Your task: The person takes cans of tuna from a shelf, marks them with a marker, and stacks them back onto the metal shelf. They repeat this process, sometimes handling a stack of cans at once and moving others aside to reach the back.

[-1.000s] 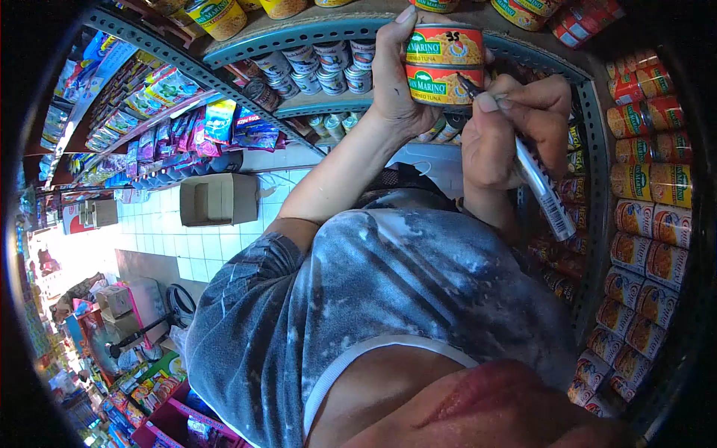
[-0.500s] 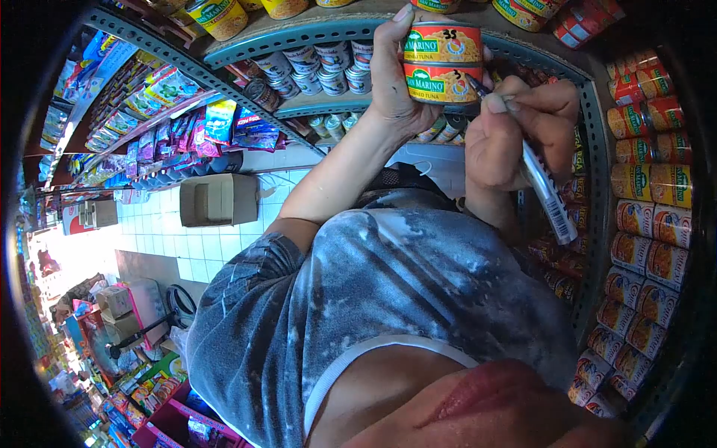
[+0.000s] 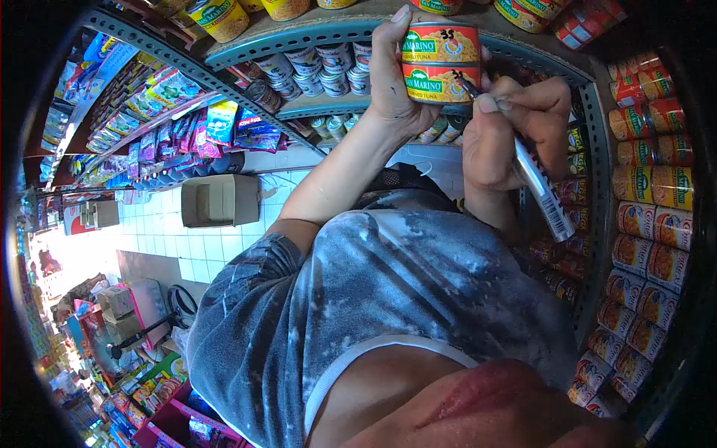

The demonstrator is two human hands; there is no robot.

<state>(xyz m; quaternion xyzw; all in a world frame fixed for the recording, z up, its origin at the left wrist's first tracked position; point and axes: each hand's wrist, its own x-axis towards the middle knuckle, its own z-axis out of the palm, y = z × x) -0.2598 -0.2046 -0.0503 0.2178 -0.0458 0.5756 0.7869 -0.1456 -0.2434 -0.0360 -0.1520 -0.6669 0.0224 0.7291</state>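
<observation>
Two stacked corned tuna cans, the upper can [image 3: 429, 46] and the lower can [image 3: 429, 84], are held upright in my left hand [image 3: 392, 82], its thumb and fingers around their sides. The upper label bears a handwritten "35". Dark marker strokes show on the lower label as well. My right hand [image 3: 515, 127] is closed around a marker pen [image 3: 544, 196] with a silvery-white barrel. Its dark tip meets the right part of the lower can's label, at the strokes. The barrel slants down to the right, out of the fist.
Above the cans runs a metal shelf edge [image 3: 299, 46] carrying more tuna cans [image 3: 218, 18]. Smaller cans [image 3: 334, 84] stand on the shelf below. Stacked cans [image 3: 633, 252] line the right side. An open cardboard box [image 3: 220, 201] sits on the tiled floor at left.
The marker tip and my right hand have shifted slightly left and up. More of the dark strokes now shows on the lower can. My left hand keeps its hold on both cans.
</observation>
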